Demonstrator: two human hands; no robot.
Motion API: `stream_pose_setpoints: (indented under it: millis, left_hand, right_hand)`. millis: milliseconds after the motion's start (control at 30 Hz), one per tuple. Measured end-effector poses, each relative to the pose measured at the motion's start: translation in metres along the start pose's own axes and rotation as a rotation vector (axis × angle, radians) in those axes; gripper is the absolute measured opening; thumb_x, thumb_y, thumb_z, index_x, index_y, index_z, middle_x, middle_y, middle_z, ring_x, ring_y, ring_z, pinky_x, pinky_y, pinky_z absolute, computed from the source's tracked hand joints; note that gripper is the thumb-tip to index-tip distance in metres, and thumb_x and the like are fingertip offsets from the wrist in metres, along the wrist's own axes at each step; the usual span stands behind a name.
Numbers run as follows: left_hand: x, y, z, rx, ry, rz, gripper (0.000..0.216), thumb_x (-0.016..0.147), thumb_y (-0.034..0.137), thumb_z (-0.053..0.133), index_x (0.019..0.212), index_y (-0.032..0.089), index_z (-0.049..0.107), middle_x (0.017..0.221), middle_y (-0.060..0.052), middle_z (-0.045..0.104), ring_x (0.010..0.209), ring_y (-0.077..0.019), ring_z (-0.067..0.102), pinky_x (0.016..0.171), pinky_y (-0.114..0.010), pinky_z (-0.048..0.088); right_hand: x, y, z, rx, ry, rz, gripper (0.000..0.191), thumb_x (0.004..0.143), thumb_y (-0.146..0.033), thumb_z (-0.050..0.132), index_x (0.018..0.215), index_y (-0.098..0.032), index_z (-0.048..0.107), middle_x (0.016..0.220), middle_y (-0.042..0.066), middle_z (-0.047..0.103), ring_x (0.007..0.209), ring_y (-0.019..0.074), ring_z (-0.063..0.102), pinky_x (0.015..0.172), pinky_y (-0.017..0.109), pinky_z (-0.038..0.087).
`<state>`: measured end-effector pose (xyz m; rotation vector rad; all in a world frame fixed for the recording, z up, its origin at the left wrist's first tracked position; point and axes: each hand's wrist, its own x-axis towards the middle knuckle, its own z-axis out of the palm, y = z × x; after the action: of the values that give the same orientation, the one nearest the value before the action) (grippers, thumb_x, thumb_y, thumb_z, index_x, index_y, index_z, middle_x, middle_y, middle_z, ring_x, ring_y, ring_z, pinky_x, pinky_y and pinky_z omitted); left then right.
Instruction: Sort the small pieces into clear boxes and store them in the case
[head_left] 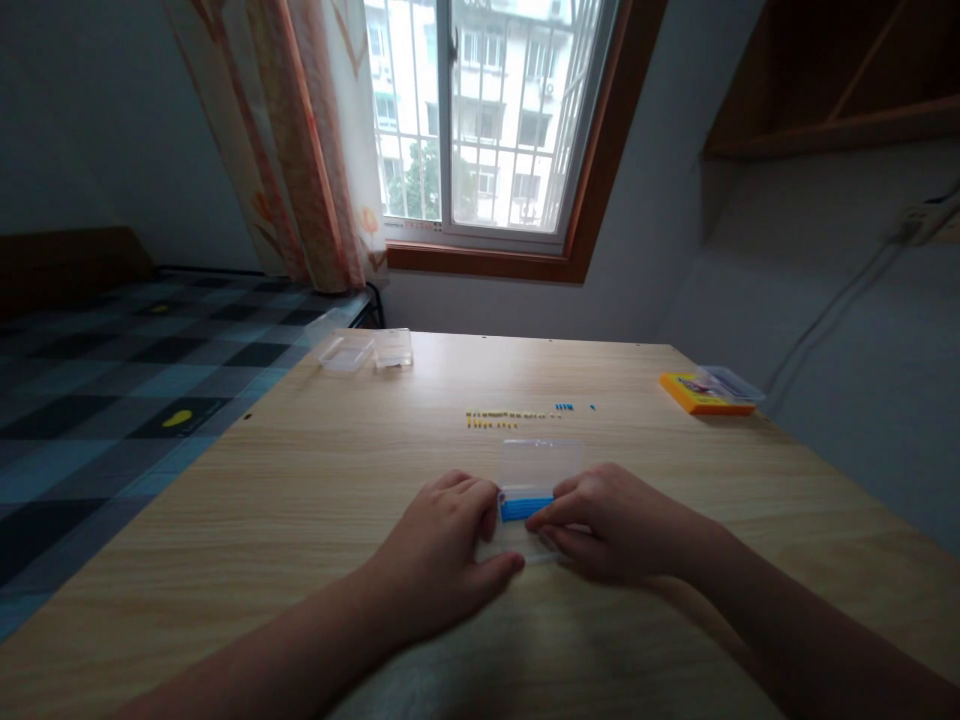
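A clear plastic box (527,549) lies with its lid (541,462) flipped back on the table in front of me. Inside it, along the hinge side, is a row of thin blue strips (525,509). My left hand (452,530) grips the box's left side, thumb along the near edge and fingers curled at the corner. From the right, my right hand (600,520) reaches over the box with bent fingers closed at the right end of the blue strips. Its palm side and part of the box's right side are hidden.
Rows of tiny yellow and brown pieces (495,416) lie beyond the box on the wooden table (300,500), with small blue pieces (564,407) beside them. Clear cases (393,347) stand far left. A yellow-orange box (706,393) sits at the right edge. A bed (135,400) adjoins the left.
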<state>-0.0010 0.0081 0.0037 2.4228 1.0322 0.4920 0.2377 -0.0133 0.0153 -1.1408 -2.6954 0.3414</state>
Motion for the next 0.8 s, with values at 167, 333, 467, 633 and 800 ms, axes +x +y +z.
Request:
stream_pose_setpoints:
  millis: [167,333,467,633,800]
  left_hand:
    - [-0.0001,-0.0014,0.0016,0.008,0.014,-0.002,0.029,0.073,0.029,0.076,0.075,0.022,0.048,0.083,0.000,0.059,0.088,-0.0238,0.053,0.076,-0.034,0.038]
    - [-0.0006,-0.0023,0.0016,0.004,0.015,0.014,0.030,0.074,0.031,0.076,0.074,0.022,0.048,0.082,0.000,0.060,0.089,-0.0239,0.054,0.076,-0.034,0.039]
    - [-0.0005,-0.0021,0.0020,-0.001,0.020,0.017,0.030,0.074,0.031,0.076,0.074,0.022,0.048,0.082,0.000,0.061,0.088,-0.0241,0.054,0.077,-0.035,0.040]
    - [-0.0012,-0.0009,0.0019,-0.002,0.019,0.010,0.029,0.074,0.029,0.075,0.074,0.022,0.047,0.082,-0.001,0.060,0.088,-0.0243,0.054,0.075,-0.035,0.040]
    - [-0.0010,-0.0008,0.0010,0.013,0.019,0.014,0.028,0.074,0.031,0.074,0.074,0.022,0.047,0.082,-0.002,0.061,0.088,-0.0245,0.054,0.075,-0.034,0.041]
  right_hand:
    - [-0.0001,0.0004,-0.0014,0.012,0.005,-0.009,0.023,0.090,-0.019,0.056,0.096,-0.025,0.078,0.071,-0.001,0.065,0.058,0.0069,0.046,0.056,0.022,0.025]
    - [0.0009,-0.0031,-0.0009,0.026,0.025,-0.023,0.022,0.089,-0.020,0.058,0.097,-0.028,0.077,0.073,-0.002,0.066,0.057,0.0064,0.044,0.056,0.022,0.024]
    - [0.0040,-0.0055,0.0014,0.001,0.024,-0.028,0.025,0.090,-0.022,0.057,0.103,-0.030,0.077,0.071,-0.003,0.064,0.056,0.0069,0.042,0.056,0.023,0.023]
    - [0.0083,-0.0066,0.0020,-0.014,0.010,-0.012,0.024,0.090,-0.021,0.057,0.099,-0.029,0.078,0.069,-0.002,0.064,0.056,0.0073,0.042,0.056,0.023,0.022]
    - [0.0091,-0.0073,0.0005,-0.008,0.001,-0.006,0.023,0.090,-0.020,0.056,0.095,-0.026,0.078,0.071,-0.001,0.065,0.058,0.0077,0.043,0.057,0.023,0.023]
